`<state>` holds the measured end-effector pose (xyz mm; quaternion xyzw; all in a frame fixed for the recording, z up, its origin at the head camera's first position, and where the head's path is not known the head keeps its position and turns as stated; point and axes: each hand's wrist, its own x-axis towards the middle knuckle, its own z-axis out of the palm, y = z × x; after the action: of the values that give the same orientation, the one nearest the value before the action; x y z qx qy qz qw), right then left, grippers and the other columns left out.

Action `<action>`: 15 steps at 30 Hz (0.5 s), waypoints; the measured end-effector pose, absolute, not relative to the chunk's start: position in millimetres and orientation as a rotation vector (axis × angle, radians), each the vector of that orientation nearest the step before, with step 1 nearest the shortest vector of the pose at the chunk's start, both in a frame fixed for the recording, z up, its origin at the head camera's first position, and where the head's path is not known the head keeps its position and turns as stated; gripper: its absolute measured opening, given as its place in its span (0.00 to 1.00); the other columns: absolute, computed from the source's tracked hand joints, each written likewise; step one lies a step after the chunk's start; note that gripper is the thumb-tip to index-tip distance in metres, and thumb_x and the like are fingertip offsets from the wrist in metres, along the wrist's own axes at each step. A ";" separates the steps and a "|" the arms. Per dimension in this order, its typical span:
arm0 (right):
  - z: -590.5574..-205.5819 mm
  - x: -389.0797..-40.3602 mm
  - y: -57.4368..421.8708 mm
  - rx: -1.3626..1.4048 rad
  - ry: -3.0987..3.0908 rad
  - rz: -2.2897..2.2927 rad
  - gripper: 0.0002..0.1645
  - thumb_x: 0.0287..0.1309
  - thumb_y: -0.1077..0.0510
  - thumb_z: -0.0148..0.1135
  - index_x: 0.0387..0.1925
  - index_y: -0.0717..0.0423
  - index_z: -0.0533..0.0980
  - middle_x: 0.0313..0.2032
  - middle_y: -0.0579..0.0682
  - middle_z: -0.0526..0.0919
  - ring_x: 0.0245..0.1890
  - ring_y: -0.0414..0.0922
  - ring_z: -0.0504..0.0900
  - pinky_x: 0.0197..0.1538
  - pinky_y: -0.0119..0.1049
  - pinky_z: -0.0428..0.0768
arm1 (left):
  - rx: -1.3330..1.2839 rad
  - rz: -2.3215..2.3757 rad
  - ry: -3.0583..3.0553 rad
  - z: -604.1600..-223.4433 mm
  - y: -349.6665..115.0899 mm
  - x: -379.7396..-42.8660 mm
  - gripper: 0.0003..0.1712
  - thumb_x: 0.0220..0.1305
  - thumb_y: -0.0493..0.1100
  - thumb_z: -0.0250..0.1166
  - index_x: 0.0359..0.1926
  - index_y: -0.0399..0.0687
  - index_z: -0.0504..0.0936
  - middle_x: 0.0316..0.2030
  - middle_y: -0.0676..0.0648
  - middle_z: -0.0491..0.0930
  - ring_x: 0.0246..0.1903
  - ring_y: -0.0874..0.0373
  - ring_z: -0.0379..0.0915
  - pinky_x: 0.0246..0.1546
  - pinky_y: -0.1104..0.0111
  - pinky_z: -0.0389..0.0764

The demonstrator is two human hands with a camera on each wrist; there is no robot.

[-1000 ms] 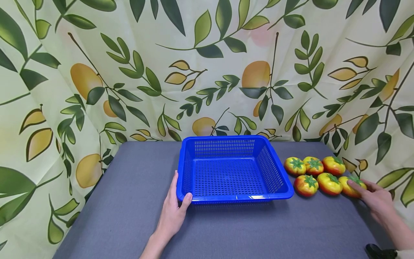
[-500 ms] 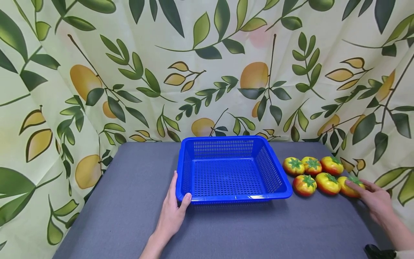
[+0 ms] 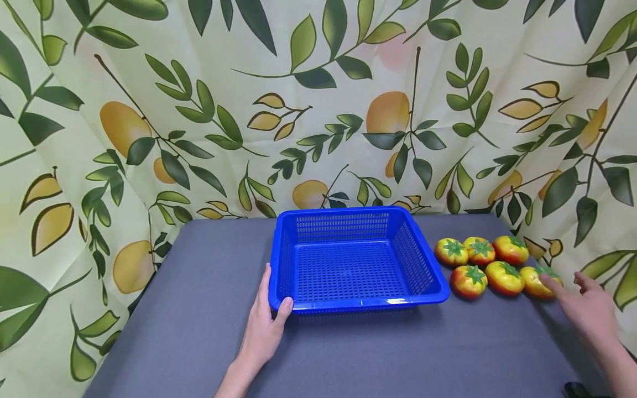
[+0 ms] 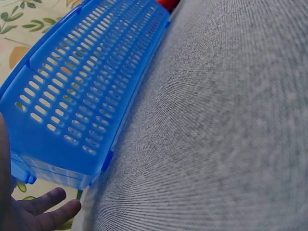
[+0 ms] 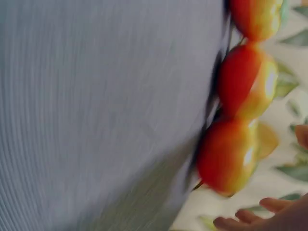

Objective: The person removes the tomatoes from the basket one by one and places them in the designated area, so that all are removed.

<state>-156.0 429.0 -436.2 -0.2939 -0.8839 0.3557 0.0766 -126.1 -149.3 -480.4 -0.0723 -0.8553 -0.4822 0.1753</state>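
A blue plastic basket (image 3: 348, 271) with slotted walls stands in the middle of the grey table, nothing inside it. My left hand (image 3: 264, 326) holds its near left corner, thumb at the front rim and fingers along the left side; in the left wrist view two fingertips (image 4: 57, 207) show beside the corner. To the basket's right lie several red-and-yellow tomatoes (image 3: 469, 282) with green star-shaped tops, in two rows. My right hand (image 3: 587, 309) is just right of the nearest-right tomato (image 3: 537, 284), fingers spread and holding nothing. The right wrist view is blurred.
A grey cloth covers the table (image 3: 209, 276). Behind it and at both sides hangs a curtain (image 3: 219, 138) printed with leaves and fruit. A black object (image 3: 574, 389) shows at the bottom right by the right forearm.
My right hand has loosened from the nearest-right tomato and drawn slightly back to the right, its fingers spreading. The left hand stays at the basket's corner. The head view has shifted slightly.
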 end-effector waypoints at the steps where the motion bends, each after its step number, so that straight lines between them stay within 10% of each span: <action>1: -433.4 -153.8 422.3 -0.842 -2.661 1.025 0.59 0.66 0.36 0.53 0.71 0.77 0.39 0.69 0.79 0.43 0.68 0.73 0.47 0.64 0.66 0.54 | -0.202 -1.366 -2.421 -480.3 -149.7 -125.6 0.47 0.69 0.49 0.61 0.78 0.68 0.41 0.76 0.54 0.46 0.72 0.52 0.48 0.66 0.46 0.57; 15: -414.0 -140.9 321.0 -0.137 -2.561 0.849 0.47 0.63 0.50 0.65 0.68 0.77 0.57 0.66 0.78 0.55 0.67 0.73 0.51 0.66 0.67 0.47 | -0.245 -1.399 -2.416 -477.3 -154.6 -122.1 0.44 0.73 0.47 0.54 0.78 0.68 0.38 0.76 0.55 0.44 0.72 0.53 0.45 0.67 0.46 0.55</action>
<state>-140.9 321.0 -414.0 -0.0494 -0.9251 0.3068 0.2183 -122.1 -154.6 -477.3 -0.0862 -0.8497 -0.4920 0.1689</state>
